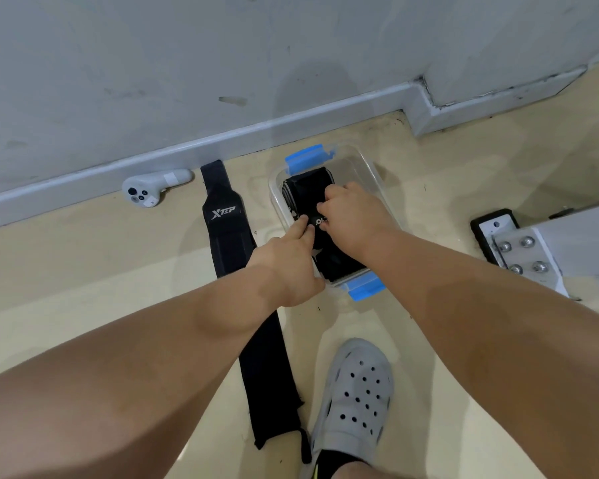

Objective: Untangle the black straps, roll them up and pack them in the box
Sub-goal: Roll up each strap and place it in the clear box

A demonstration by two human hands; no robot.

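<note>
The left hand (pixel 287 262) reaches into the box (pixel 372 167) from seven o'clock, its forefinger straight and pressing on the rolled strap (pixel 306 190) there, gripping nothing. The right hand (pixel 355 219) comes in from five o'clock, knuckles up, fingers curled down onto the same roll and grasping it. The two hands meet at the roll's middle, fingertips almost touching, and they hide much of it. The roll lies inside the clear box, filling most of its length, directly under both hands.

The box sits on the floor (pixel 464 174), with blue clips at its twelve and six o'clock ends; the left wrist covers its near left corner. At nine o'clock of the box, just beside it, a second strap (pixel 227 229) lies flat and unrolled, running from twelve to six o'clock; the left forearm crosses over its middle. A white controller (pixel 146 191) rests at ten o'clock against the skirting. A grey shoe (pixel 358 395) stands at six o'clock. A bolted metal bracket (pixel 519 252) is at three o'clock, well apart.
</note>
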